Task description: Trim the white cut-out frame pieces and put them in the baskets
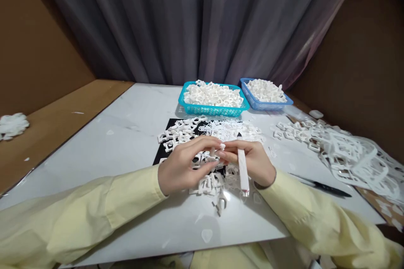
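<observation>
A small white plastic part [222, 146] is pinched in the fingers of my left hand [186, 164], over the middle of the table. My right hand [254, 159] is closed around a slim, white-wrapped tool [243, 172] with a dark tip at its far end and a shiny near end; its exact kind is unclear. The right fingertips meet the left ones at the small part, which they partly hide. Beneath both hands, loose white plastic pieces [179, 132] and thin scraps [227, 128] lie on a black mat [159, 156].
A teal basket [214, 111] and a blue basket [271, 106], both heaped with white pieces, stand at the back. To the right lie a tangle of white strips and frames [356, 155] and a black pointed tool [331, 189]. More white pieces [13, 126] sit far left.
</observation>
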A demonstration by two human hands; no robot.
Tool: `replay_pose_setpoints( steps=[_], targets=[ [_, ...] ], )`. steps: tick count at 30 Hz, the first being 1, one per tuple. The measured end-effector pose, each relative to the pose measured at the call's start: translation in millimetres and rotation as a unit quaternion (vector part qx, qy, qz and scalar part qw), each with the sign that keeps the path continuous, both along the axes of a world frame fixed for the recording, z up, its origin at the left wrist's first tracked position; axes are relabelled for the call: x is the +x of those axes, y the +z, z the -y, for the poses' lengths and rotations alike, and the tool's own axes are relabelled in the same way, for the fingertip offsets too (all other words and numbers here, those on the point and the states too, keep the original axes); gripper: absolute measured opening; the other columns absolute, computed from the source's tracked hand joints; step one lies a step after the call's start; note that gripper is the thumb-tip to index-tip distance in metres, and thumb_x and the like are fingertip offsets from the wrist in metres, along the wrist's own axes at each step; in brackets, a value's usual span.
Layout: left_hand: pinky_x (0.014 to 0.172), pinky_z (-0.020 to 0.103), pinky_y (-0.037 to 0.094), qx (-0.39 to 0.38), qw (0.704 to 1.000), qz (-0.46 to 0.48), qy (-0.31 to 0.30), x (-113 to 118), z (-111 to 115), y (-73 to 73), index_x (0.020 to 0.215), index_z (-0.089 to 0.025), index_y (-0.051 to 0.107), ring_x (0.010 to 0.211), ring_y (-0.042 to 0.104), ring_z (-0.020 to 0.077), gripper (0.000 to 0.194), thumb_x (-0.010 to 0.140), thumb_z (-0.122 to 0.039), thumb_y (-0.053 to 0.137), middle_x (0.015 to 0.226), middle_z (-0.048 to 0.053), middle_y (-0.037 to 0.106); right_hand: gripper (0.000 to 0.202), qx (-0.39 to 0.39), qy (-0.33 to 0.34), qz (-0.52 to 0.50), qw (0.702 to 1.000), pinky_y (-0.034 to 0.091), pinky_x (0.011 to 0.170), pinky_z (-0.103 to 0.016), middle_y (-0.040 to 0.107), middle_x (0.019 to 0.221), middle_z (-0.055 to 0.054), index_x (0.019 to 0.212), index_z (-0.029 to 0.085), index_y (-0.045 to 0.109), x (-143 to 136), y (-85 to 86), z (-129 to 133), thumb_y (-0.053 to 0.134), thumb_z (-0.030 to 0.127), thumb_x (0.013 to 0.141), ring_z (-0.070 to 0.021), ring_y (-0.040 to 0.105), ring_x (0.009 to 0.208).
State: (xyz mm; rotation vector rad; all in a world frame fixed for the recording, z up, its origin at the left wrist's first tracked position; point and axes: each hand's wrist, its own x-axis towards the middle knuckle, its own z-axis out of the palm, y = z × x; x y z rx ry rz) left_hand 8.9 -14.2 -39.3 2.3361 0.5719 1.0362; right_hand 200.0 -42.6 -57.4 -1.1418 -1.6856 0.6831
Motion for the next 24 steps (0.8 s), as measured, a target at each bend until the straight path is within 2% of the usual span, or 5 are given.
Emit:
replay_pose_setpoints(
  steps=[6,10,13,19,24],
  targets=[
    [0.064,0.023,0.053,-0.031,0.998,-0.02,0.048,-1,1,9.0,0.089,-0.017,0.059,0.069,0.061,0.0118,0.018,0.076,-0.027,0.066,0.081,0.002,0.065,0.011,0.076,-0.01,0.054,0.996,0.054,0.058,-0.022,0.071,0.069,-0.001,0.084,0.022,0.071,-2,3.8,11,0.067,0.023,0.074,-0.0127,0.065,0.057],
    [0.059,0.022,0.05,-0.14,0.988,-0.064,0.024,1,-4,11.6,0.074,-0.017,0.059,0.065,0.06,0.0117,0.013,0.078,-0.028,0.063,0.071,-0.001,0.063,0.013,0.113,0.0,0.063,0.992,0.054,0.062,-0.022,0.072,0.075,0.001,0.084,0.026,0.071,-4,4.1,17,0.066,0.018,0.074,-0.0118,0.065,0.06],
    [0.062,0.024,0.049,-0.209,0.975,-0.065,0.022,2,-8,11.2,0.075,-0.016,0.06,0.069,0.06,0.013,0.015,0.08,-0.03,0.059,0.074,0.0,0.063,0.011,0.11,-0.008,0.049,0.993,0.054,0.061,-0.023,0.072,0.075,0.001,0.084,0.025,0.07,-5,3.0,18,0.065,0.02,0.076,-0.0125,0.065,0.061],
    [0.072,0.029,0.047,-0.24,0.969,-0.059,-0.011,1,-14,5.5,0.074,-0.015,0.062,0.081,0.057,0.0164,0.021,0.084,-0.029,0.05,0.087,0.005,0.059,0.009,0.041,-0.009,0.016,0.999,0.051,0.051,-0.022,0.072,0.068,-0.002,0.08,0.02,0.071,-7,3.3,14,0.07,0.024,0.072,-0.0127,0.064,0.053],
    [0.084,0.031,0.043,-0.356,0.932,-0.024,-0.065,1,-10,7.8,0.082,-0.014,0.061,0.097,0.059,0.0191,0.021,0.086,-0.03,0.048,0.109,0.011,0.062,0.02,-0.001,-0.036,0.002,0.999,0.049,0.052,-0.023,0.069,0.064,-0.003,0.07,0.017,0.067,-5,2.9,9,0.075,0.035,0.066,-0.0132,0.061,0.053]
  ],
)
